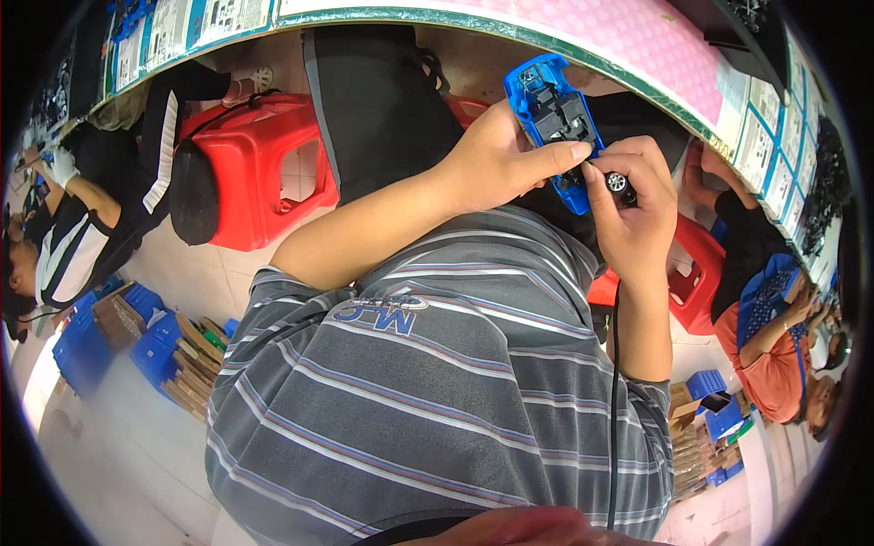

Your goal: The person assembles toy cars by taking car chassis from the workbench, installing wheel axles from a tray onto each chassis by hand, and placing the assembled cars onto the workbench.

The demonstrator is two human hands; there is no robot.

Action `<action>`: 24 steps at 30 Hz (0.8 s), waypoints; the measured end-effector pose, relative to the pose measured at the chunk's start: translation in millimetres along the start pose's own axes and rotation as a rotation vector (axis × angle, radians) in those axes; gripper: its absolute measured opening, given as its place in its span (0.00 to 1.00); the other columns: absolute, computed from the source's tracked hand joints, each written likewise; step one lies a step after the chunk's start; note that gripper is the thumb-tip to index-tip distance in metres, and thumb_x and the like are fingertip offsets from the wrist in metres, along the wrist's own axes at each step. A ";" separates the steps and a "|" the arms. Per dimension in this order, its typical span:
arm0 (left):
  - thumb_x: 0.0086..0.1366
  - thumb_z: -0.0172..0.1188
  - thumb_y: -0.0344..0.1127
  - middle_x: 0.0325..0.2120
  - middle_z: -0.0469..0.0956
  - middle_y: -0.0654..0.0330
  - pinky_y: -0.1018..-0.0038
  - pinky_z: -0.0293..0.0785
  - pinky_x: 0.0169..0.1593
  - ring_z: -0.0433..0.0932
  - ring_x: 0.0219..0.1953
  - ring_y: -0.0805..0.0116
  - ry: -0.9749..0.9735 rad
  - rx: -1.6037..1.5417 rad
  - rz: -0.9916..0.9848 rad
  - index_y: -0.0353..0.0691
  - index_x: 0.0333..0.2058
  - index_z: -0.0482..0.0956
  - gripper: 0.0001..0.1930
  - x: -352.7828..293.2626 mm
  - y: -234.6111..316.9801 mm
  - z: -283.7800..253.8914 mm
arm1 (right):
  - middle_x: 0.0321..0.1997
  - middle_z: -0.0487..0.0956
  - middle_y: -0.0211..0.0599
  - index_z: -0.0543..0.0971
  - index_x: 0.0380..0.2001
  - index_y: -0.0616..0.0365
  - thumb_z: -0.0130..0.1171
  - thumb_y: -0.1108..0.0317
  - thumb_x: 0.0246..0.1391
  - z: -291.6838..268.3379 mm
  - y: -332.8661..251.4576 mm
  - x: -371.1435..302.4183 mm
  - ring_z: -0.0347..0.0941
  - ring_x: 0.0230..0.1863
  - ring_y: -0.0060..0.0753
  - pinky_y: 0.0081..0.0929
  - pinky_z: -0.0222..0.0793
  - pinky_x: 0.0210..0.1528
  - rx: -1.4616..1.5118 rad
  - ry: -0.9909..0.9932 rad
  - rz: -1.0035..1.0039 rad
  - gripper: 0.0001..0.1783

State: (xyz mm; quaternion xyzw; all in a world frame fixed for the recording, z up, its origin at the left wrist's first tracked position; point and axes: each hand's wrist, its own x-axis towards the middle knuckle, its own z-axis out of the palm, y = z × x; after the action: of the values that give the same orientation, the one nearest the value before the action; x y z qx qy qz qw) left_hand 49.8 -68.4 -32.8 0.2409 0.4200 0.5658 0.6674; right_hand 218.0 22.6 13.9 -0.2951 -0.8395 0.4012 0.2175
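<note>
Your left hand (496, 166) gripped one blue toy car body (552, 114) in front of you, its hollow side up. Your right hand (639, 200) curled its fingers around one black wheel (617, 183), just beside the car body. At least two red stools (250, 177) flanked you.

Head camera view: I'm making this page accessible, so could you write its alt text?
A person's bare left hand holds a blue plastic toy-car body with black parts inside, while the bare right hand pinches a small black silver-spoked wheel against or beside it. Around them are a grey striped shirt, a red plastic stool and a green-edged worktable.
</note>
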 end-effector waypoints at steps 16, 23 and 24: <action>0.63 0.67 0.41 0.31 0.78 0.65 0.81 0.75 0.31 0.77 0.28 0.80 0.020 0.083 0.014 0.36 0.46 0.73 0.19 -0.8 7.2 1.9 | 0.33 0.73 0.36 0.77 0.26 0.63 0.62 0.82 0.44 -5.9 -2.7 0.4 0.69 0.30 0.29 0.23 0.63 0.29 -0.023 -0.035 -0.039 0.05; 0.63 0.66 0.43 0.28 0.77 0.65 0.83 0.72 0.22 0.75 0.21 0.80 0.017 0.023 -0.040 0.36 0.49 0.72 0.22 -0.7 2.8 4.3 | 0.33 0.74 0.33 0.78 0.27 0.63 0.64 0.80 0.47 -2.3 1.0 -4.2 0.66 0.26 0.20 0.18 0.60 0.25 0.001 -0.041 0.038 0.04; 0.63 0.66 0.43 0.28 0.77 0.65 0.83 0.72 0.22 0.75 0.21 0.80 0.016 0.022 -0.041 0.36 0.49 0.72 0.22 -1.4 3.8 5.5 | 0.33 0.74 0.32 0.78 0.27 0.63 0.64 0.80 0.47 -2.3 1.8 -3.9 0.66 0.26 0.20 0.17 0.59 0.24 0.010 -0.042 0.044 0.04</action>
State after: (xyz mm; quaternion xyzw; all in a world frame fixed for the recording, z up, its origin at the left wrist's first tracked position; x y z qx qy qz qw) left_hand 52.2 -68.0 -26.4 0.2351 0.4366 0.5491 0.6728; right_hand 222.8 22.1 13.3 -0.3039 -0.8352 0.4159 0.1927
